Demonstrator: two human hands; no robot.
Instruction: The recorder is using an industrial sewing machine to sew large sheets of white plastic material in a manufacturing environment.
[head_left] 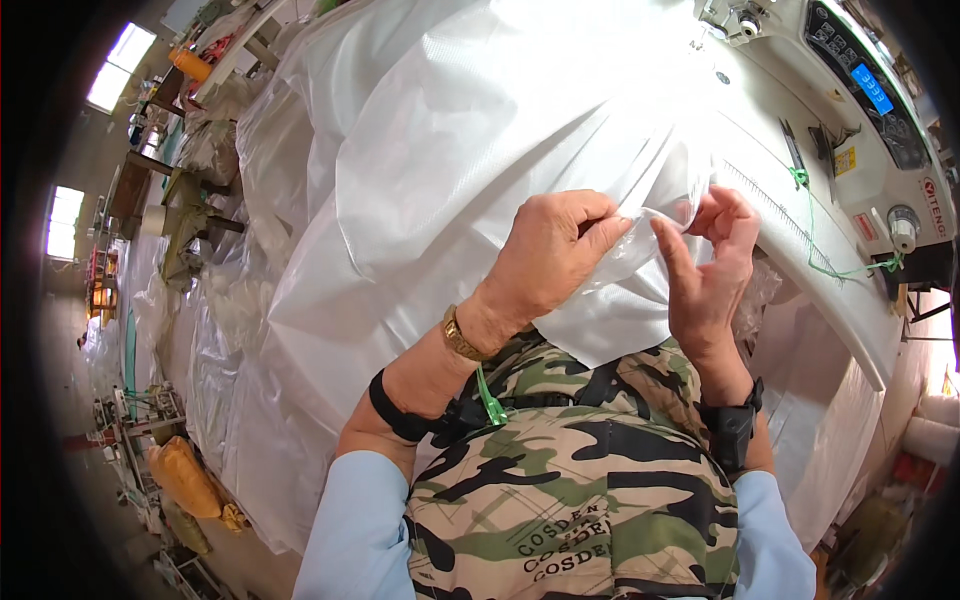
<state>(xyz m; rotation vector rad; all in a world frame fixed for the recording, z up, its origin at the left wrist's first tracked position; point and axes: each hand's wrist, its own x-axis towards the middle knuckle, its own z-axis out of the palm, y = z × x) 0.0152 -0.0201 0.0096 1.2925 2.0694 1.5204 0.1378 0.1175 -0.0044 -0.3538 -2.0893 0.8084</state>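
Observation:
A large white woven plastic sheet (430, 140) with a glossy film layer spreads over the work surface and hangs down to my lap. My left hand (545, 250) pinches its edge between thumb and bent forefinger. Close beside it, my right hand (712, 275) has its thumb against the same edge and its fingers curled around the gathered film. A short stretch of the edge runs between the two hands. The sheet's lower corner drops below them, over my camouflage apron (560, 480).
On the right stands a white sewing machine (870, 130) with a lit blue display. Thread snips (791, 145) tied with green cord lie on its bed. More clear plastic (215, 350) is heaped at left, near an orange-yellow bundle (187, 477) on the floor.

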